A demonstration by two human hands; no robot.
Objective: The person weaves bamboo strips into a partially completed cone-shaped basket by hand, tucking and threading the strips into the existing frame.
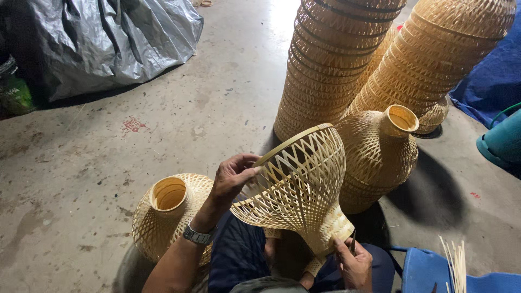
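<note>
Head view, work in hand: the person holds a woven bamboo shade (298,184) tilted over the lap, wide open rim up and to the left, narrow neck down and to the right; the left hand (230,179) grips the rim, thumb laid over the edge and fingers curled against the lattice; the right hand (353,263) holds the neck end, fingers pressed together around it, and appears to pinch a thin dark tool or strip, which is too small to identify; a metal wristwatch (198,235) sits on the left wrist.

Progress, as a judgement: the open lattice body and the rim hoop of the held shade look complete; the work remaining appears confined to the neck, where the right hand is engaged; two finished shades stand on the concrete floor (108,157), one (165,214) just beside the left forearm, one (377,154) just behind the held piece, each with a closed neck collar; two tall stacks of nested shades (331,59) (439,54) stand behind; loose bamboo slivers (456,263) rest on a blue seat (429,271) at lower right, so material is still on hand.

Packages, labels, signs: no readable label or sign is visible; a crumpled grey plastic sheet (108,38) covers a heap at upper left; a green package (15,95) lies at its left edge; a blue tarpaulin (494,76) lies at upper right; a teal container (504,144) sits at the right edge; a faded red mark (133,126) shows on the floor.
</note>
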